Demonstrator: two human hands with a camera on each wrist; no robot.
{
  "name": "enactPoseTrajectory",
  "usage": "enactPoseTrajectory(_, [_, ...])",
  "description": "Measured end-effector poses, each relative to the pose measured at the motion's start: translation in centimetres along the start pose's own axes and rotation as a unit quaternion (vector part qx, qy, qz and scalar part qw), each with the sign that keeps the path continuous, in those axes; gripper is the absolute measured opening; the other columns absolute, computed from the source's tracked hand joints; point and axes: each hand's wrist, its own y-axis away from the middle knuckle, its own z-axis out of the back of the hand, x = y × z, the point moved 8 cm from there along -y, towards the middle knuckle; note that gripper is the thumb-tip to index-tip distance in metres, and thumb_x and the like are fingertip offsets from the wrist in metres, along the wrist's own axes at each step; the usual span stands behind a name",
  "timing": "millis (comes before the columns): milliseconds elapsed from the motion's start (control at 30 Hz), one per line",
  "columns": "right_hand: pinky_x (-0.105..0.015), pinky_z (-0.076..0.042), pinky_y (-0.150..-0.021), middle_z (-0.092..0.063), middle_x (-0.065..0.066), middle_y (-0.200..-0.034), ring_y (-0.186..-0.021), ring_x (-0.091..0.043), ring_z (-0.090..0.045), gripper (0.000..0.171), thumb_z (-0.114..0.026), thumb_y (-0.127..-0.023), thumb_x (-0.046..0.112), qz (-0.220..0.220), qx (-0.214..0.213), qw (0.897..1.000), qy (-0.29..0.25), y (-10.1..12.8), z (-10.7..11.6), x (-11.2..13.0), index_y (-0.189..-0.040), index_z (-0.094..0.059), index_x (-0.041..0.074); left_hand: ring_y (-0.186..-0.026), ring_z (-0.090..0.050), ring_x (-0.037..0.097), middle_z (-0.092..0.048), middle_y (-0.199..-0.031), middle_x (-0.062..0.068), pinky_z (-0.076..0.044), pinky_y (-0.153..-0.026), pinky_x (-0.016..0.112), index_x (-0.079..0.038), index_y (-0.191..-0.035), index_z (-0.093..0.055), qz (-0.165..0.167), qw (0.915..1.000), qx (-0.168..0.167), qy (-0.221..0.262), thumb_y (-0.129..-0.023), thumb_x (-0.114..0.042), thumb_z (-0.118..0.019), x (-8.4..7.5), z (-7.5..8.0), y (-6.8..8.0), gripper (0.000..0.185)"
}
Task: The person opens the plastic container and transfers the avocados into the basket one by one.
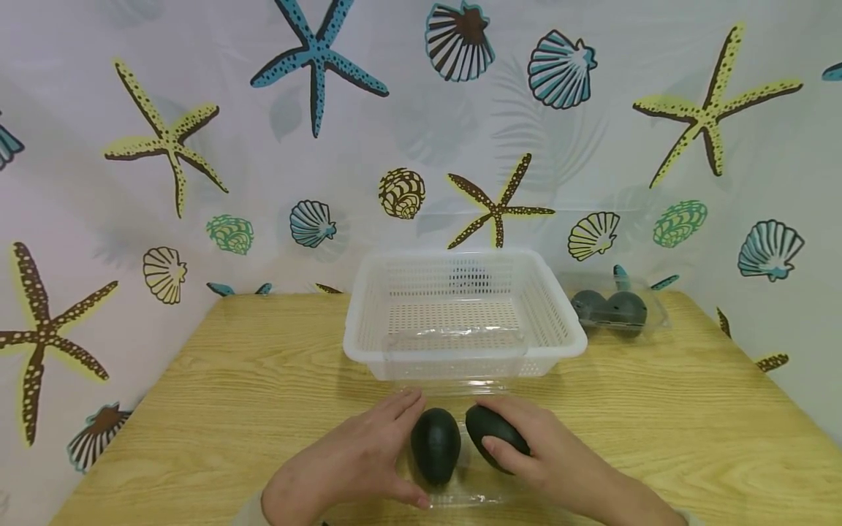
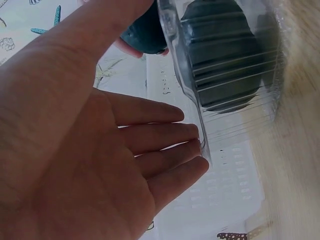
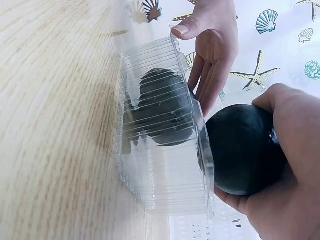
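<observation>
A clear plastic clamshell tray (image 1: 460, 500) lies on the wooden table near the front edge. One dark green avocado (image 1: 435, 444) sits in its left half. My left hand (image 1: 368, 453) rests against the tray's left rim with straight fingers, thumb at the near corner. My right hand (image 1: 552, 456) grips a second dark avocado (image 1: 501, 432) over the tray's right half. The right wrist view shows that avocado (image 3: 245, 150) held in the fingers just above the tray rim (image 3: 165, 185). In the left wrist view the open palm (image 2: 100, 150) lies beside the ribbed tray wall (image 2: 240, 130).
A white perforated plastic basket (image 1: 460, 314) stands just behind the tray, holding only a clear plastic piece. At the back right lies another clear pack (image 1: 612, 310) with two dark avocados. A seashell-print curtain hangs around the table.
</observation>
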Motion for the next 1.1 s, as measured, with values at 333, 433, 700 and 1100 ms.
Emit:
enactPoseTrajectory(333, [-0.028, -0.055, -0.086, -0.063, -0.001, -0.132, -0.111, -0.011, -0.061, 0.04, -0.057, -0.101, 0.022, 0.003, -0.033, 0.999, -0.027, 0.7, 1.2, -0.3, -0.141, -0.052, 0.017, -0.147, -0.035, 0.032, -0.036, -0.158, 0.018, -0.036, -0.117, 0.046, 0.001, -0.15, -0.037, 0.011, 0.9998, 0.017, 0.01, -0.067, -0.061, -0.082, 0.1, -0.4, -0.3, 0.113])
enactPoseTrajectory(433, [-0.027, -0.056, -0.084, -0.062, -0.002, -0.133, -0.111, -0.011, -0.061, 0.04, -0.057, -0.101, 0.021, -0.001, -0.036, 0.999, -0.027, 0.9, 1.7, -0.4, -0.141, -0.052, 0.017, -0.147, -0.034, 0.031, -0.035, -0.158, 0.018, -0.036, -0.118, 0.047, 0.001, -0.15, -0.037, 0.014, 0.9997, 0.018, 0.012, -0.067, -0.061, -0.082, 0.2, -0.4, -0.3, 0.114])
enactPoseTrajectory(700, [-0.026, -0.056, -0.079, -0.063, -0.004, -0.132, -0.108, -0.013, -0.063, 0.041, -0.059, -0.1, 0.018, -0.02, -0.061, 0.998, -0.012, 1.7, 3.3, -1.3, -0.14, -0.053, 0.015, -0.148, -0.033, 0.032, -0.034, -0.159, 0.017, -0.036, -0.117, 0.047, 0.001, -0.151, -0.036, 0.018, 0.9996, 0.018, 0.014, -0.067, -0.06, -0.083, 0.2, -0.4, -0.1, 0.114])
enactPoseTrajectory(1100, [-0.023, -0.056, -0.068, -0.064, -0.01, -0.128, -0.1, -0.017, -0.065, 0.04, -0.059, -0.1, 0.018, -0.06, -0.08, 0.995, 0.007, 2.8, 5.3, -3.2, -0.139, -0.053, 0.009, -0.15, -0.026, 0.034, -0.025, -0.162, 0.02, -0.031, -0.119, 0.049, 0.005, -0.152, -0.029, 0.039, 0.9956, 0.046, 0.072, -0.067, -0.05, -0.088, 0.7, 0.0, 0.1, 0.117])
